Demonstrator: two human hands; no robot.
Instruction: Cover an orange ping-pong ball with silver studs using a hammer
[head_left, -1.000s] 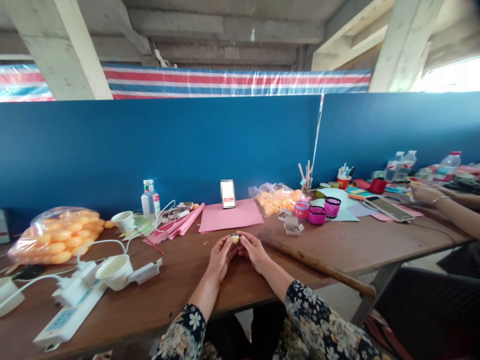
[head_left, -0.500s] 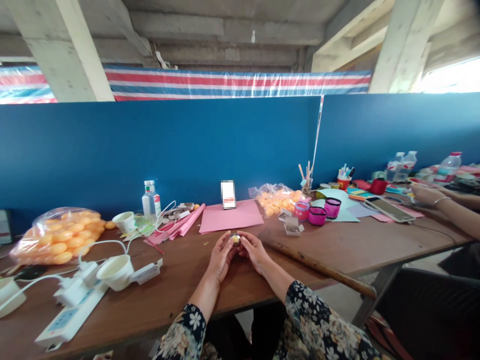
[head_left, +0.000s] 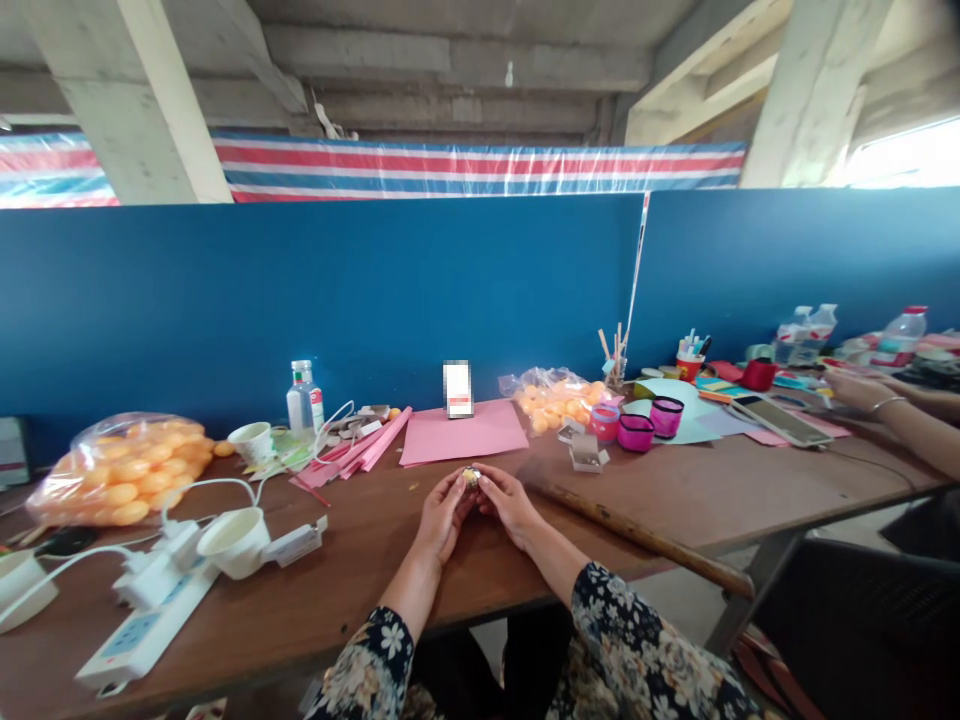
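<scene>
My left hand (head_left: 442,514) and my right hand (head_left: 510,501) rest on the brown table (head_left: 360,580) with their fingertips pressed together around a small round yellowish object (head_left: 470,477). Most of that object is hidden by my fingers. Just beyond my hands lies a pink paper sheet (head_left: 461,432) with a small standing card (head_left: 457,389) on it. Folded pink paper strips (head_left: 360,452) lie to the left of the sheet.
A bag of orange balls (head_left: 112,470) sits far left, another bag of orange balls (head_left: 555,395) right of the sheet. White cup (head_left: 232,540), power strip (head_left: 142,625) and cables lie front left. A wooden stick (head_left: 637,540) runs right. Another person's hand (head_left: 862,390) works at far right.
</scene>
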